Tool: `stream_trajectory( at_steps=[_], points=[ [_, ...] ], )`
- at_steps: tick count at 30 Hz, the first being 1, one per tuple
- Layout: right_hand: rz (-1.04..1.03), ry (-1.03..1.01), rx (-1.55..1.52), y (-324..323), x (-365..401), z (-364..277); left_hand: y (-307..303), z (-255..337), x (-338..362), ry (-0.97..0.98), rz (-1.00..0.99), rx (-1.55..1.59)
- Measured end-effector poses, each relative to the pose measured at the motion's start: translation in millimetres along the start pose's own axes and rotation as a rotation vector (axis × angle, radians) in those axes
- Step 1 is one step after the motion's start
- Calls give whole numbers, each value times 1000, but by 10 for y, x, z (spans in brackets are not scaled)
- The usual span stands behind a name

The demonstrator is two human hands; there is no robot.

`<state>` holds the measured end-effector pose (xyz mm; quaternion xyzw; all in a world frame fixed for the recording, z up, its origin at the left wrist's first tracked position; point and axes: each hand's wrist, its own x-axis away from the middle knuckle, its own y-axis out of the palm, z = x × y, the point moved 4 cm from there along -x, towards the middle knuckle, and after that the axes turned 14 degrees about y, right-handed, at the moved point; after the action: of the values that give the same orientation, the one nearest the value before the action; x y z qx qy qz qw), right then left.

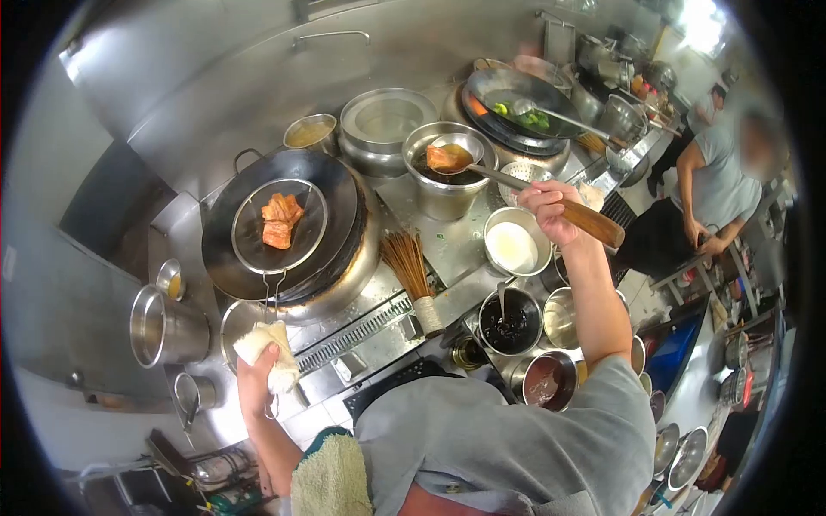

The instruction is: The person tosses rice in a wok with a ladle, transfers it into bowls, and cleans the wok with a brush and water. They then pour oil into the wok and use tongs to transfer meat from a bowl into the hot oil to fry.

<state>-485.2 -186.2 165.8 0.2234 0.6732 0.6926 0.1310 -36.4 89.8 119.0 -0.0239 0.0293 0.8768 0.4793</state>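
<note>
My left hand [256,378] is closed around a pale folded cloth [274,354], which wraps the handle of a wire strainer [297,185]. Pieces of orange-brown meat [280,221] lie in the strainer, over a large black wok [225,249]. My right hand [553,211] grips the wooden handle of a ladle [508,179]. The ladle's bowl sits at the mouth of a steel pot [450,196] with dark contents, and holds another orange-brown piece [449,157] in liquid.
A bamboo brush [404,262] stands between the wok and several sauce pots, including one of white liquid [512,245] and one of dark sauce [509,320]. A second wok [533,95] holds greens and a ladle. A person [727,172] stands at the right.
</note>
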Motion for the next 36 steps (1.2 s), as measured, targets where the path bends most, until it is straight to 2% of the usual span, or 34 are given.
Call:
stream_trajectory(
  at_steps=[4, 6, 7, 11, 15, 18, 21, 24, 27, 30, 33, 34, 35, 36],
  points=[
    [41, -2, 85, 331, -106, 209, -79, -4, -116, -5, -94, 82],
    [38, 56, 135, 529, -187, 395, -166, -61, -185, -41, -120, 125],
    [-60, 165, 140, 498, -232, 382, -198, -90, -224, -28, -147, 111],
    [17, 67, 161, 785, -492, 987, -254, -139, -350, -7, -236, 159],
    [25, 92, 113, 763, -881, 1575, -285, -128, -433, -39, -296, 261],
    [122, 108, 132, 526, -1173, 1991, -341, -52, -471, -56, -326, 326],
    [208, 70, 504, 102, -1408, 2247, -428, -20, -475, -88, -321, 402],
    [485, -43, 908, -28, -1542, 2611, -494, -84, -501, -65, -331, 413],
    [463, -73, 1259, -208, -1657, 2768, -590, -141, -479, -43, -293, 411],
    [632, -206, 1550, -402, -1746, 2777, -663, -184, -441, -67, -284, 427],
    [721, -222, 1655, -461, -1828, 2877, -696, -153, -328, -109, -206, 351],
    [706, -330, 1790, -658, -1857, 2868, -680, -136, -256, -106, -124, 338],
    [538, -805, 2273, -1087, -1957, 2769, -613, -19, -177, -96, -95, 319],
    [595, -643, 2216, -1087, -1947, 2841, -565, -51, -181, -107, -150, 330]
  ],
)
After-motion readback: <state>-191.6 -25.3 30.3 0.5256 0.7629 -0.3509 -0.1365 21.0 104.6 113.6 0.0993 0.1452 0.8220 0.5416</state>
